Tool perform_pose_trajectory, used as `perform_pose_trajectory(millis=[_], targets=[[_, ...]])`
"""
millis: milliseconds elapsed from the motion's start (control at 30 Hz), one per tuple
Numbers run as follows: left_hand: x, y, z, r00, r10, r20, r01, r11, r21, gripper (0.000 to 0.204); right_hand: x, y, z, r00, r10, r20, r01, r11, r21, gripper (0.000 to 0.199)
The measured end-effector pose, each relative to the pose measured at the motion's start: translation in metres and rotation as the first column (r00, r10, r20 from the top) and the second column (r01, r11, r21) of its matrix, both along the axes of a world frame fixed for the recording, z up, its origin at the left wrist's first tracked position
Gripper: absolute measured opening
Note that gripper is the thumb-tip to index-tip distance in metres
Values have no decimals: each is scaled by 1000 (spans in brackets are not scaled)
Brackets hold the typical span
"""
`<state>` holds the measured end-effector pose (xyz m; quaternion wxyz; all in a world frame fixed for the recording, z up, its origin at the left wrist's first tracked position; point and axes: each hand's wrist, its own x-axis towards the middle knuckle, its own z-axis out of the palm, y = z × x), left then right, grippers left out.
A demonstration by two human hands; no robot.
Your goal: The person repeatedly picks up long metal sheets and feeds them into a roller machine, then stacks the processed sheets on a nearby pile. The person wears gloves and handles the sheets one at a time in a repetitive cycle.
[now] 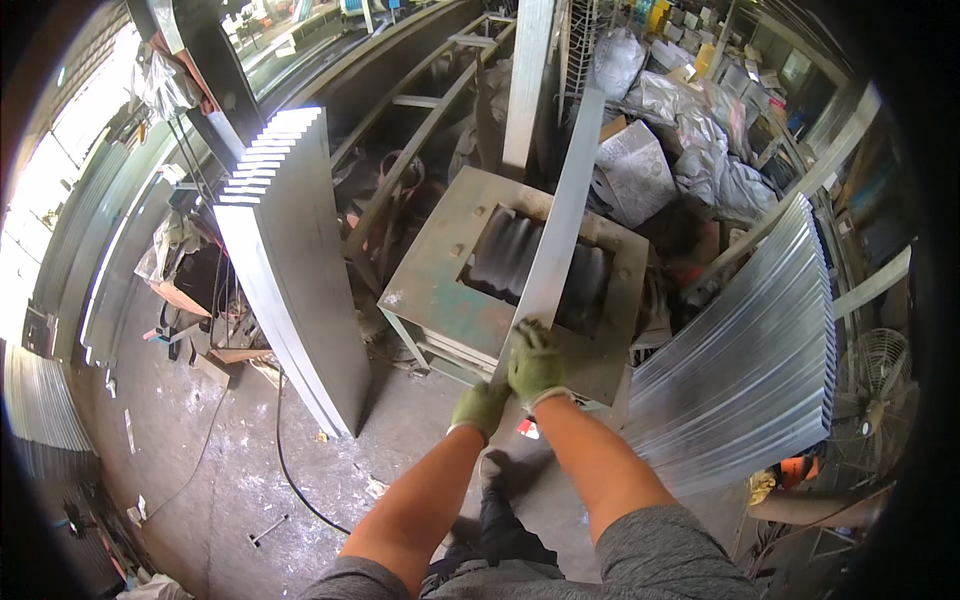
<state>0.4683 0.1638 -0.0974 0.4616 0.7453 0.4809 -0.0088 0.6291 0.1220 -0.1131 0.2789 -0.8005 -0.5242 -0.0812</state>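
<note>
I am watching both bare forearms reaching up from the lower edge toward the centre of the frame, each ending in a worn green fabric glove. The right hand (535,366) is sitting higher, its grip closing over the near end of a long, flat, pale grey metal strip (562,215). The left hand (480,408) is curling its grip under the same end, just below and to the left. The strip is running up and away, lying across a square, rusty, green-painted steel worktop (430,290) whose centre opening is showing dark ribbed rollers (510,255). At left of centre, a stack of smooth grey metal sheets (295,260) is standing on edge. At right, a leaning stack of shiny corrugated metal strips (750,360) is fanning out.
</note>
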Motion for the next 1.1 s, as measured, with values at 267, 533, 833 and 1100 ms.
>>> perform_pose_trajectory(millis=[267, 533, 833, 1100], targets=[[30, 44, -9, 953, -304, 3, 293, 922, 253, 63, 31, 33, 8, 997, -34, 74, 32, 999, 31, 35], [44, 46, -23, 937, -347, -38, 347, 914, 211, 47, 44, 34, 14, 996, -19, 82, 9, 993, 117, 29], [-83, -29, 8, 984, 31, -176, -52, 992, -116, 77, 3, 14, 30, 980, 190, -66, -175, 967, 185, 22], [-137, -71, -2, 978, 53, -202, -71, 994, -84, 75, 7, 30, 21, 936, 338, 98, -331, 940, -84, 24]])
